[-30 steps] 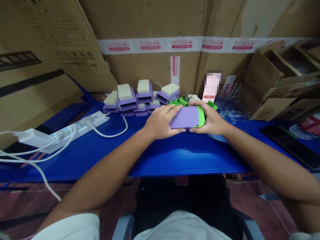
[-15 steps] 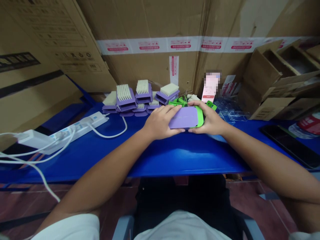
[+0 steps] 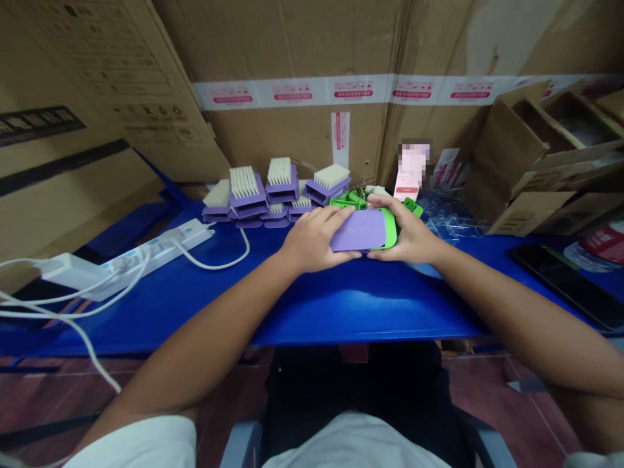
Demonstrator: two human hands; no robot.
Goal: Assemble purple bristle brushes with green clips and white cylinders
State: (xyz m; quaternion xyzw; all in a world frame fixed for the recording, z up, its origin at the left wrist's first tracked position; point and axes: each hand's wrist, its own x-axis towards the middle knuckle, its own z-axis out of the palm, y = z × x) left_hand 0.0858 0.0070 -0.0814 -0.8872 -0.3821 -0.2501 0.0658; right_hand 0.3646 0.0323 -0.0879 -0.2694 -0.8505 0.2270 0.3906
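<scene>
Case, purple, one, over blue surface; left hand's grip closed around it, right hand's around green end piece; beyond, purple holders topped with white blocks, at least six

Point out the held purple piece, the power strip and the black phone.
Purple piece (image 3: 359, 230): head view, middle of its flat upper face.
Power strip (image 3: 155, 249): head view, top side, near its middle.
Black phone (image 3: 568, 286): head view, middle of its dark upper face.
</scene>
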